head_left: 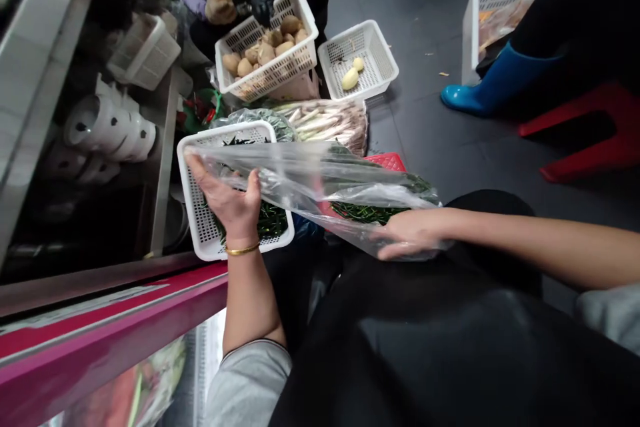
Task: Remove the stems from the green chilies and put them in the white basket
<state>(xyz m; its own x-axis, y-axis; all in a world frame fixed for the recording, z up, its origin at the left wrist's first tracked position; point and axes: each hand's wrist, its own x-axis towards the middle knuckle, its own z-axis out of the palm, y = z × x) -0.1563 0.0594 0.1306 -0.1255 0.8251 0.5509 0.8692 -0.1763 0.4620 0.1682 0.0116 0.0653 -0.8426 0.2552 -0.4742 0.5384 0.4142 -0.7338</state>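
Observation:
A long clear plastic bag (295,180) is stretched between my two hands. My left hand (225,200), with a gold bangle at the wrist, holds its left end above a white basket (200,240), thumb raised and apart from the fingers. At the bag's right end, my right hand (420,227) has hold of the film; its fingers are partly covered by plastic and blurred. Under the bag, dark green stalks (273,217) lie in the white basket. More thin green stalks (365,212) rest in a red basket (387,161), partly hidden by the bag.
Beyond lie pale-stemmed vegetables (330,121). A gloved co-worker (263,5) sits behind a basket of potatoes (267,50). Beside it, a white basket (377,73) holds peeled potatoes. On the right are a blue boot (480,97) and red stool (590,133); metal shelving (165,167) stands left.

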